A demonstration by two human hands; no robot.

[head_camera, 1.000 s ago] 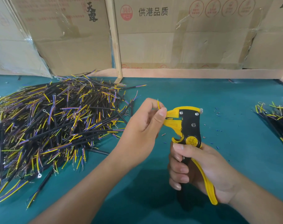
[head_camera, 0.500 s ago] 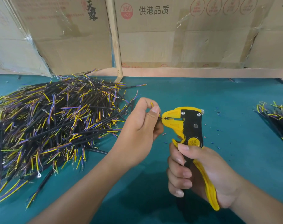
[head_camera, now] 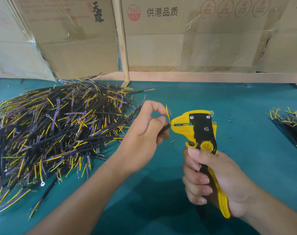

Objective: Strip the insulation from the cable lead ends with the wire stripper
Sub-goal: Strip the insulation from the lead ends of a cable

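Left hand (head_camera: 142,133) pinches the black cable (head_camera: 164,128), one lead fed into the nose of the yellow wire stripper (head_camera: 199,131); a yellow lead sticks up beside it. Right hand (head_camera: 212,178) grips the stripper handles above the teal bench (head_camera: 246,107). Left of the stripper, the cable pile (head_camera: 56,126).

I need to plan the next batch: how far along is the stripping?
Done: only a small bundle lies at right, with insulation bits nearby. In hand: left hand feeds one cable into the wire stripper, gripped by the right hand. Left: the big pile.
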